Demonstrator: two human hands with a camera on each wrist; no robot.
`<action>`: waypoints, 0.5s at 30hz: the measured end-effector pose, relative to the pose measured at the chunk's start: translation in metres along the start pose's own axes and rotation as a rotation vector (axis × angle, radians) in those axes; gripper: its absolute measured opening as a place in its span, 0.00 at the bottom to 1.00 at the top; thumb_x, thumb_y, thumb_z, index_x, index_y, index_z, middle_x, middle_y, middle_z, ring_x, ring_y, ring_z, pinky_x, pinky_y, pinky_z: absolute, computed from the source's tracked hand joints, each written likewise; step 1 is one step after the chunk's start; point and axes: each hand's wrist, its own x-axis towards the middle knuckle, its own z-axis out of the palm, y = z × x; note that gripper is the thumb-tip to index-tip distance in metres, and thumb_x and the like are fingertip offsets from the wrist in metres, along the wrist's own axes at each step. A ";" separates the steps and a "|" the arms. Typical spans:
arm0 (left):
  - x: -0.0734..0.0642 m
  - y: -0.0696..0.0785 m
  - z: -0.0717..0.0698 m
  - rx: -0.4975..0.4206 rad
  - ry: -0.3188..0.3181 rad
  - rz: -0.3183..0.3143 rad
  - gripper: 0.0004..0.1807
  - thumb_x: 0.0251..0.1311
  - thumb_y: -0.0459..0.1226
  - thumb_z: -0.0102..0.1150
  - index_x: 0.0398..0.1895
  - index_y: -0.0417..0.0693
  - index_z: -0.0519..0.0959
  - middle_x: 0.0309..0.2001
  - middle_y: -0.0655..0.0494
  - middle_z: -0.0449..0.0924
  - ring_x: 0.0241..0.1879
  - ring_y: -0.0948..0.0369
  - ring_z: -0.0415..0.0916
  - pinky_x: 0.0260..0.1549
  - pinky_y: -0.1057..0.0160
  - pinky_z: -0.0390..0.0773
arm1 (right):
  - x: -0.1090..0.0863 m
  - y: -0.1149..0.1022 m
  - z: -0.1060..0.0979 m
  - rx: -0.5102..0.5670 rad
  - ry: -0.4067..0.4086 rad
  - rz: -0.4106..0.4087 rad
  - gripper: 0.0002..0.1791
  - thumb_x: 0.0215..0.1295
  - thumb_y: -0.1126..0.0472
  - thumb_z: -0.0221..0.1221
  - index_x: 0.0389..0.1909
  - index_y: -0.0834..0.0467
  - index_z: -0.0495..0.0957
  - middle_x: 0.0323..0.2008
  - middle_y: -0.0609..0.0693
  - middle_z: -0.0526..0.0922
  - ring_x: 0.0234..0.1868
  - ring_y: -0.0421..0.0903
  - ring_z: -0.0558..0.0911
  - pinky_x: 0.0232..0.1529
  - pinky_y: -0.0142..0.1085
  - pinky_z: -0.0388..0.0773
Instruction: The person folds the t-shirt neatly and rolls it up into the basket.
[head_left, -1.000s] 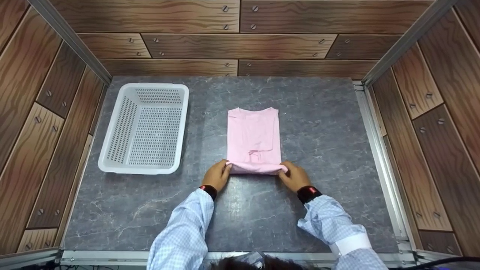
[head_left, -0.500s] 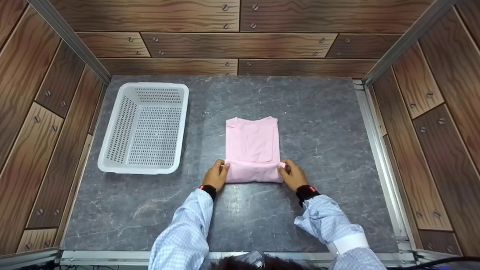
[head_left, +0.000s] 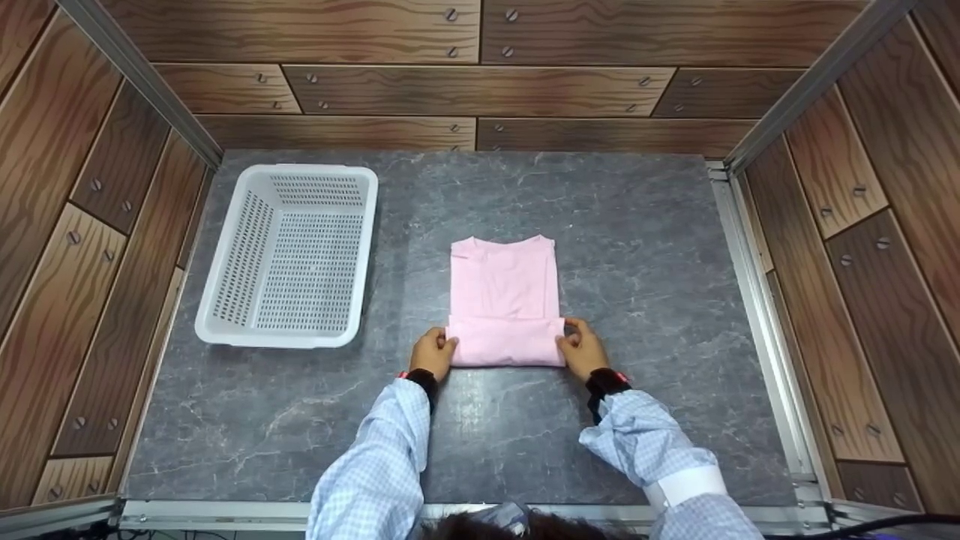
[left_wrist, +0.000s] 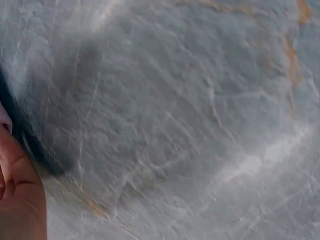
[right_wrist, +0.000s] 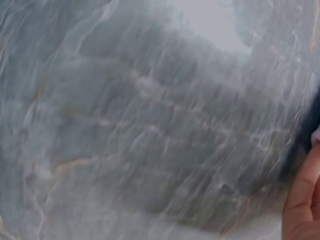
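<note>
A pink T-shirt [head_left: 504, 281] lies on the table in a narrow rectangle, neckline at the far end. Its near part is folded over into a thick band. My left hand [head_left: 433, 354] pinches the band's left edge between thumb and fingers, and my right hand [head_left: 585, 350] pinches its right edge. In the left wrist view, part of the left hand [left_wrist: 20, 185] shows at the left border with a sliver of pink cloth. The right wrist view catches the right hand [right_wrist: 302, 200] at its right border; most of the shirt is outside both wrist views.
A white perforated plastic basket [head_left: 363, 277] stands on the left side of the grey marbled table [head_left: 645, 247], with nothing seen inside. Wood-patterned panels [head_left: 382, 91] rise at the back and both sides. A metal rail [head_left: 757, 322] runs along the right edge.
The shirt's near end has been folded over away from the person, covering the lower edge of the inner layer. The shirt has slid slightly toward the person. Both hands keep hold of its sides.
</note>
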 end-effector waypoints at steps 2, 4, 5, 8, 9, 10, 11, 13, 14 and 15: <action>0.000 0.000 0.002 0.015 0.007 -0.030 0.09 0.62 0.34 0.59 0.41 0.34 0.79 0.30 0.50 0.77 0.32 0.56 0.73 0.37 0.59 0.74 | 0.000 0.001 0.003 -0.042 0.018 -0.008 0.25 0.66 0.63 0.57 0.62 0.65 0.69 0.22 0.47 0.73 0.24 0.41 0.70 0.28 0.31 0.67; 0.000 -0.001 0.005 0.025 0.018 -0.051 0.10 0.62 0.34 0.60 0.41 0.35 0.79 0.30 0.48 0.79 0.32 0.55 0.75 0.37 0.59 0.74 | 0.000 0.002 0.006 -0.075 0.034 -0.015 0.25 0.65 0.63 0.57 0.62 0.66 0.70 0.22 0.48 0.73 0.23 0.41 0.70 0.27 0.31 0.67; 0.000 -0.002 0.006 0.029 0.022 -0.063 0.10 0.62 0.34 0.60 0.41 0.35 0.79 0.30 0.48 0.80 0.32 0.55 0.76 0.37 0.59 0.75 | 0.000 0.003 0.007 -0.091 0.042 -0.011 0.25 0.64 0.63 0.57 0.61 0.65 0.70 0.22 0.48 0.73 0.23 0.41 0.70 0.26 0.31 0.67; 0.000 -0.001 0.008 0.028 0.042 -0.082 0.10 0.61 0.34 0.60 0.41 0.36 0.78 0.31 0.45 0.82 0.33 0.52 0.78 0.37 0.57 0.76 | 0.000 0.005 0.009 -0.117 0.051 -0.003 0.25 0.65 0.62 0.57 0.62 0.65 0.70 0.23 0.50 0.73 0.23 0.43 0.70 0.26 0.32 0.67; -0.001 0.000 0.009 0.031 0.053 -0.077 0.10 0.61 0.34 0.60 0.42 0.36 0.77 0.31 0.44 0.83 0.33 0.51 0.79 0.38 0.55 0.77 | 0.000 0.006 0.010 -0.121 0.053 -0.003 0.25 0.65 0.62 0.56 0.62 0.65 0.70 0.24 0.51 0.74 0.23 0.44 0.71 0.26 0.33 0.67; -0.001 0.000 0.010 0.038 0.069 -0.060 0.11 0.60 0.34 0.60 0.43 0.36 0.77 0.32 0.43 0.82 0.34 0.50 0.79 0.39 0.54 0.77 | -0.001 0.006 0.011 -0.130 0.058 -0.006 0.25 0.65 0.61 0.56 0.62 0.65 0.69 0.25 0.51 0.74 0.24 0.45 0.72 0.27 0.33 0.68; -0.002 0.000 0.011 0.058 0.087 -0.037 0.13 0.60 0.34 0.61 0.45 0.36 0.76 0.35 0.42 0.82 0.36 0.48 0.80 0.40 0.52 0.77 | -0.001 0.006 0.011 -0.135 0.068 -0.019 0.26 0.65 0.61 0.56 0.62 0.65 0.69 0.26 0.53 0.75 0.25 0.47 0.73 0.29 0.35 0.70; -0.004 0.000 0.012 0.114 0.134 0.037 0.17 0.59 0.36 0.61 0.50 0.36 0.74 0.41 0.39 0.80 0.42 0.44 0.78 0.46 0.49 0.76 | -0.003 0.005 0.013 -0.158 0.105 -0.083 0.26 0.64 0.60 0.58 0.62 0.65 0.70 0.32 0.57 0.78 0.31 0.52 0.78 0.35 0.41 0.74; -0.005 -0.001 0.012 0.153 0.157 0.087 0.20 0.59 0.37 0.61 0.53 0.36 0.73 0.46 0.38 0.78 0.46 0.43 0.77 0.50 0.48 0.75 | -0.004 0.005 0.014 -0.180 0.133 -0.135 0.27 0.63 0.60 0.59 0.62 0.64 0.70 0.36 0.59 0.79 0.36 0.55 0.80 0.40 0.44 0.76; -0.006 -0.001 0.013 0.198 0.178 0.144 0.23 0.58 0.38 0.61 0.56 0.37 0.72 0.51 0.37 0.76 0.51 0.42 0.76 0.54 0.47 0.74 | -0.004 0.005 0.015 -0.208 0.162 -0.197 0.27 0.62 0.59 0.60 0.61 0.64 0.70 0.40 0.62 0.79 0.40 0.58 0.80 0.44 0.47 0.76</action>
